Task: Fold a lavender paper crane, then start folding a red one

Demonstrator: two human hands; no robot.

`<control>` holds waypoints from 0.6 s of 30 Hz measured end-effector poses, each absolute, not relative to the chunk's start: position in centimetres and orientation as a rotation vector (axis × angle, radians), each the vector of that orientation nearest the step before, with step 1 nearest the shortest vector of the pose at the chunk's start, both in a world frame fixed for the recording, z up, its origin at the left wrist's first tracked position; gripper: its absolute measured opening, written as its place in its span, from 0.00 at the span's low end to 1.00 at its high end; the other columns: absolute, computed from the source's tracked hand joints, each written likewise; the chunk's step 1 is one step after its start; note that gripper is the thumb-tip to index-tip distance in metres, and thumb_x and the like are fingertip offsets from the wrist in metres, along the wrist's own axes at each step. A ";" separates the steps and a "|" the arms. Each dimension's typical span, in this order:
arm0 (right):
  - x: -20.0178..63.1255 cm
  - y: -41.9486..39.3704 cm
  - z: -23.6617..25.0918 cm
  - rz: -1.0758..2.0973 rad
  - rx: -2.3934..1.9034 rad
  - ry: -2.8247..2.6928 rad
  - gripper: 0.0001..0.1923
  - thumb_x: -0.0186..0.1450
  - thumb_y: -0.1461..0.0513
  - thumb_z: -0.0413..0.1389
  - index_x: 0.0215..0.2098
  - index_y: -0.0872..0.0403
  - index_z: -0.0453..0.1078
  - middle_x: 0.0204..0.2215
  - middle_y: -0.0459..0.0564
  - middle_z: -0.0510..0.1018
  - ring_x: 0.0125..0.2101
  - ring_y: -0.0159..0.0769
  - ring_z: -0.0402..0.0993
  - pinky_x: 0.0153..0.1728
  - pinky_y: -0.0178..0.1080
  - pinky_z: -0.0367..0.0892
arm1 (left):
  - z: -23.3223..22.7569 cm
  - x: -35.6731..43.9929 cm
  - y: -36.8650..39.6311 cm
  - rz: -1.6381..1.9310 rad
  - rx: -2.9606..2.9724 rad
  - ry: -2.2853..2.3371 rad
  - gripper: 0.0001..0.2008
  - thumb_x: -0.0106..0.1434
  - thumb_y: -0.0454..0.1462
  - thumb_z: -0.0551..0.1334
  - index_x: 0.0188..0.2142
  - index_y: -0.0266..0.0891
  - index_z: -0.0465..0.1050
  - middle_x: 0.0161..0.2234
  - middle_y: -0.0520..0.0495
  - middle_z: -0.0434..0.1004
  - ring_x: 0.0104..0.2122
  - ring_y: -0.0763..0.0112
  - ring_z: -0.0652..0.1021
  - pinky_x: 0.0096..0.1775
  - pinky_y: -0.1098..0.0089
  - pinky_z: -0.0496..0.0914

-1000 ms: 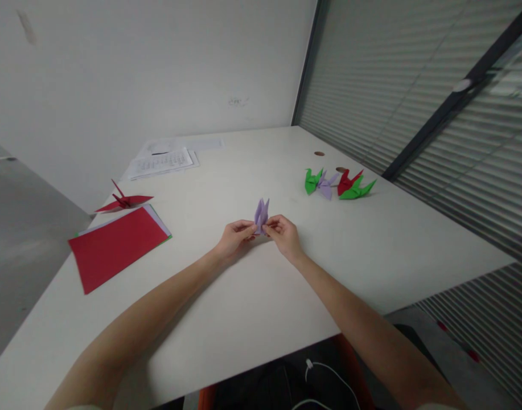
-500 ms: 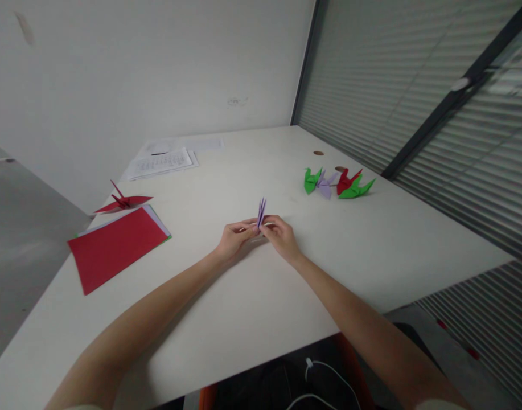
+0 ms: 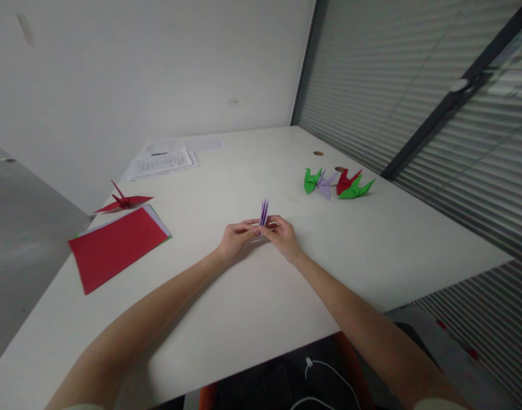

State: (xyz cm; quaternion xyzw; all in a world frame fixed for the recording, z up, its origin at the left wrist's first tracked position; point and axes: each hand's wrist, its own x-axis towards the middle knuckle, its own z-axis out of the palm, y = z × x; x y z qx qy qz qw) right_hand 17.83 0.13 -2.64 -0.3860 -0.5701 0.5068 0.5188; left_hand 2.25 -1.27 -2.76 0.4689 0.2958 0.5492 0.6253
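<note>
- Far L, table edge: red paper crane (image 3: 123, 201), wings spread, sits alone. Just in front of it a stack of paper sheets (image 3: 115, 245), red on top, green + white edges peeking under.
- Back L-centre: printed white pages (image 3: 162, 162), loose pile, well apart from the hands.
- Centre: left hand (image 3: 235, 239) and right hand (image 3: 283, 236) meet over the white table (image 3: 252, 319). Both pinched shut, thumb + fingers, on the lower end of a part-folded purple paper piece (image 3: 263, 213); narrow flaps stand upright above the fingertips.
- Handling, my read: v. light, thin, soft. Creases crush or tear easily; smooth, so may slip if pinch loosens. Best hold = low at the thick layered base, both sides, not the thin tips.
- R of hands, toward blinds: cluster of finished cranes (image 3: 338, 184), 2 green, 1 purple, 1 red, touching/overlapping.
- Containers: none in view; everything lies bare on the table.
</note>
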 end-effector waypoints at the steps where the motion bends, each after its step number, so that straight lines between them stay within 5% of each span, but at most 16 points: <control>1: 17.8 0.2 -2.6 1.213 -0.934 -1.368 0.19 0.52 0.50 0.65 0.33 0.53 0.68 0.28 0.46 0.76 0.28 0.33 0.74 0.29 0.35 0.68 | -2.8 2.2 -1.2 1.261 1.068 0.692 0.10 0.51 0.41 0.74 0.30 0.37 0.82 0.47 0.39 0.78 0.45 0.59 0.78 0.52 0.56 0.69; 10: 18.0 0.7 -3.2 1.187 -0.996 -1.364 0.16 0.53 0.49 0.62 0.29 0.54 0.71 0.23 0.44 0.73 0.24 0.31 0.67 0.27 0.35 0.62 | -3.4 2.0 -0.6 1.367 0.998 0.963 0.09 0.45 0.38 0.73 0.25 0.35 0.80 0.24 0.48 0.78 0.25 0.76 0.72 0.32 0.71 0.66; 18: 18.1 0.5 -3.1 1.169 -0.948 -1.385 0.14 0.53 0.52 0.63 0.28 0.55 0.76 0.29 0.49 0.77 0.31 0.35 0.71 0.35 0.38 0.67 | -3.0 2.2 -0.9 1.366 1.034 0.956 0.09 0.44 0.35 0.72 0.27 0.36 0.78 0.27 0.49 0.78 0.27 0.74 0.74 0.33 0.70 0.67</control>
